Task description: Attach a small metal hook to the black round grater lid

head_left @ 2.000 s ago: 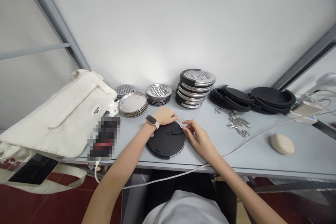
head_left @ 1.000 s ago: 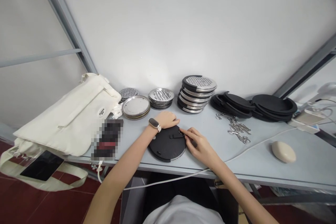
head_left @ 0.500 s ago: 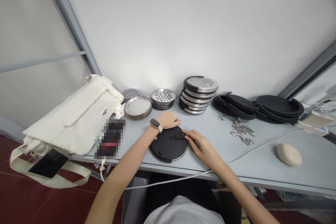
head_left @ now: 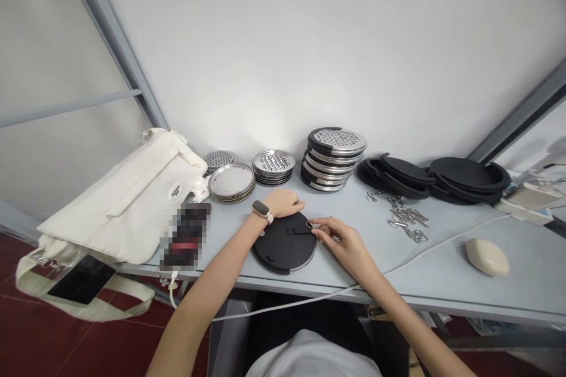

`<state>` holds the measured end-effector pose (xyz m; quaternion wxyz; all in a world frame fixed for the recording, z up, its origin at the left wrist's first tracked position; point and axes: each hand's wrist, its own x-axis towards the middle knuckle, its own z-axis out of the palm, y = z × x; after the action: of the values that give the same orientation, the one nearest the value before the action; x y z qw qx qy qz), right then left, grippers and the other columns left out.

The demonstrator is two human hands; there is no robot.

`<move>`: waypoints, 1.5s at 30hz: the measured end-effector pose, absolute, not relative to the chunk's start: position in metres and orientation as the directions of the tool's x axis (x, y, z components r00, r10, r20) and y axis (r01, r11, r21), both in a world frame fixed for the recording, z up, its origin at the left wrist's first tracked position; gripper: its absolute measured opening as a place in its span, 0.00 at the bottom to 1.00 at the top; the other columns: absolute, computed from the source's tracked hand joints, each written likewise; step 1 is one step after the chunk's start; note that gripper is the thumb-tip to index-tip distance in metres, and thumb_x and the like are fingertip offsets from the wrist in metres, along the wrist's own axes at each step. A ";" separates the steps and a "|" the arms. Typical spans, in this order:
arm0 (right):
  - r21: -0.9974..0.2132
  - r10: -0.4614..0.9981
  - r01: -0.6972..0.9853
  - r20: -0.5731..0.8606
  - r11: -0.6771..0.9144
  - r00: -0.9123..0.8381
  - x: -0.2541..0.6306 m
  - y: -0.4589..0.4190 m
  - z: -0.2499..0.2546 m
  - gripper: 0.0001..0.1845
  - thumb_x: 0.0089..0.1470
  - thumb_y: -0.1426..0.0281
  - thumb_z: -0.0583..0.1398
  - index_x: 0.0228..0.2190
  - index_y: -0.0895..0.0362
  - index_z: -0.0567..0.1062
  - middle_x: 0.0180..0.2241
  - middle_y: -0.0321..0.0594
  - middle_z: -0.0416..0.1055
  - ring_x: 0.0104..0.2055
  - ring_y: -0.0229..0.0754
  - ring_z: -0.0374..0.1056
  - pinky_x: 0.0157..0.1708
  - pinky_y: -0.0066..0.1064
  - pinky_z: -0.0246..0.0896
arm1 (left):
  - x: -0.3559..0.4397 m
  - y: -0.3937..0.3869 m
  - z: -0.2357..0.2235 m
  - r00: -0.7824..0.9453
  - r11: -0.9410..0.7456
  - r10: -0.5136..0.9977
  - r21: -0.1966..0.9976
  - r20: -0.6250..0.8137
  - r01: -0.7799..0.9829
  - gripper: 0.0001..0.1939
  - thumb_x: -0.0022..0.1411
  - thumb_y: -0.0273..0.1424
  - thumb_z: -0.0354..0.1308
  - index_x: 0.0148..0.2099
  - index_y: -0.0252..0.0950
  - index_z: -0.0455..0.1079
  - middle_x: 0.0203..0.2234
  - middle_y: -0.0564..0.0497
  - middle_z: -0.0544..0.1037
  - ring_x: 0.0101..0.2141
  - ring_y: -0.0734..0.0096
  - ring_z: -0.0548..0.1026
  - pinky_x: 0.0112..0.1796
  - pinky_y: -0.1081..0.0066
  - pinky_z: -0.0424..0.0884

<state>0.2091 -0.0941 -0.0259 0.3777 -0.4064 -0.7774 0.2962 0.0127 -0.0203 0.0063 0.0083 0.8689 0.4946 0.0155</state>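
A round black disc (head_left: 283,244) with a metal rim lies flat on the grey table (head_left: 354,259) in front of me. My left hand (head_left: 285,201), a band on its wrist, rests curled on the disc's far edge and holds it down. My right hand (head_left: 342,238) is at the disc's right edge, thumb and forefinger pinched on a small metal clip (head_left: 309,224) that touches the rim. A small black tab stands up near the disc's middle.
Behind stand stacks of metal plates (head_left: 230,181), perforated metal discs (head_left: 273,164), a taller stack of rimmed discs (head_left: 333,156) and black rings (head_left: 435,177). Loose metal clips (head_left: 404,215) lie to the right. A cream bag (head_left: 124,197) lies left; a beige oval object (head_left: 486,256) and a white cable lie right.
My right hand moved in from beside the disc to its right rim, pressed there with the clip, and has now lifted slightly. My left hand stayed on the far edge.
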 end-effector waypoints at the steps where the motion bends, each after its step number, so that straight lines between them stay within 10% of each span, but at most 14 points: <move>1: -0.774 0.861 0.406 0.342 0.485 -0.376 0.209 -0.094 -0.026 0.15 0.57 0.63 0.55 0.42 0.56 0.74 0.28 0.40 0.70 0.30 0.40 0.67 0.32 0.32 0.65 | 0.013 -0.020 0.006 0.516 -0.517 0.856 0.023 0.022 0.856 0.27 0.65 0.43 0.37 0.33 0.36 0.75 0.31 0.43 0.78 0.33 0.63 0.74 0.37 0.66 0.64; 45: -0.776 0.871 0.442 0.273 0.450 -0.408 0.209 -0.097 -0.025 0.16 0.58 0.65 0.53 0.45 0.57 0.73 0.27 0.38 0.66 0.28 0.38 0.66 0.31 0.29 0.61 | 0.014 -0.017 0.004 0.489 -0.489 0.872 0.011 -0.025 0.872 0.29 0.65 0.45 0.36 0.36 0.37 0.75 0.33 0.43 0.78 0.34 0.63 0.73 0.36 0.67 0.62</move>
<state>0.2088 -0.0966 -0.0255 0.3439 -0.4217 -0.7789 0.3119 0.0141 -0.0168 0.0037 0.0110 0.8627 0.5055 -0.0081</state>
